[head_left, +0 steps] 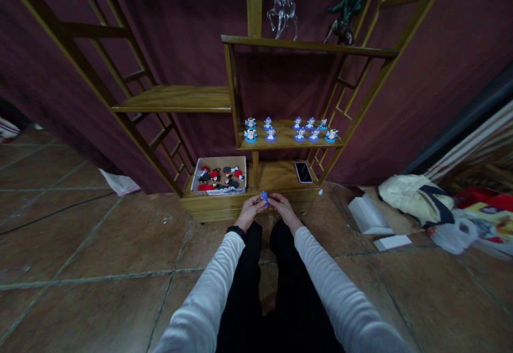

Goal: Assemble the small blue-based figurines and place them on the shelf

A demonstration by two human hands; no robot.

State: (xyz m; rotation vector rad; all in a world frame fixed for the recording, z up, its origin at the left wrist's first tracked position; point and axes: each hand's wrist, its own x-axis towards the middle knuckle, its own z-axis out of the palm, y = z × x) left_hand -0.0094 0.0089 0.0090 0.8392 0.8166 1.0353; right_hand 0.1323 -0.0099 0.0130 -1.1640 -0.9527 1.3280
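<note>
A small blue-purple figurine (pixel 264 196) is held between my two hands in front of the low wooden shelf. My left hand (pixel 249 210) pinches it from the left, and my right hand (pixel 281 205) has its fingers closed on the other side. Above my hands, on the middle shelf, several similar small figurines (pixel 270 134) stand upright on round bases in two rows; some are purple and white, others blue and pink. An open cardboard box (pixel 194 180) to the left of my hands holds several red, black and brown figurines lying jumbled.
A phone (pixel 303 172) lies on the bottom shelf at right. A clear glass deer (pixel 284 8) and a dark green statuette (pixel 343 16) stand on the top shelf. White boxes (pixel 369 215), a cloth bag (pixel 414 197) and plastic bags (pixel 455 233) lie on the floor at right.
</note>
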